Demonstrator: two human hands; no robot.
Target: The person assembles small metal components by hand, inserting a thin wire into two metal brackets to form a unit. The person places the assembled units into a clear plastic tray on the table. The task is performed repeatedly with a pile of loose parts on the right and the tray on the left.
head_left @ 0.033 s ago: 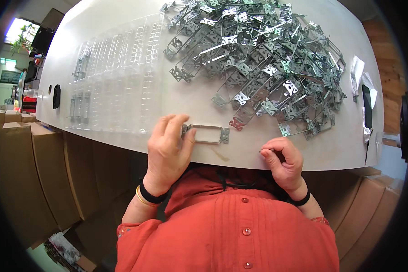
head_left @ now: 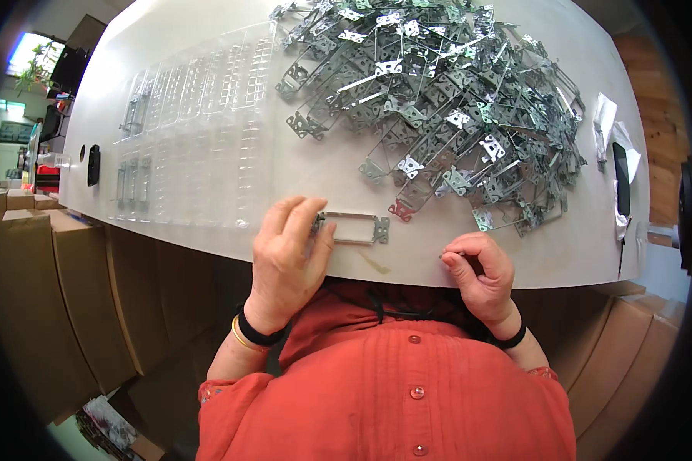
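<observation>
Near the table's front edge lies a rectangular metal bracket (head_left: pixel 357 242) with a holed plate at its right end. My left hand (head_left: pixel 288 250) closes over its left end, thumb on the near side and fingers on the far side, hiding that end plate. To the right, my right hand (head_left: pixel 480 273) rests at the table edge with thumb and forefinger pinched together. A tiny dark tip shows at the pinch, too small to name. Beyond both hands spreads a large heap of similar metal brackets (head_left: pixel 438 100), tangled together. One bracket end (head_left: pixel 400 210) at its near side looks reddish.
Clear plastic trays (head_left: pixel 207 165) with slots lie at the left, several metal pieces (head_left: pixel 133 180) in their left slots. A black object (head_left: pixel 94 165) sits at the far left edge. White wrappers and a dark tool (head_left: pixel 623 180) lie far right. Cardboard boxes (head_left: pixel 92 292) stand below the table.
My left hand has shifted very slightly at the bracket's left end. The right hand and the bracket stay in place.
</observation>
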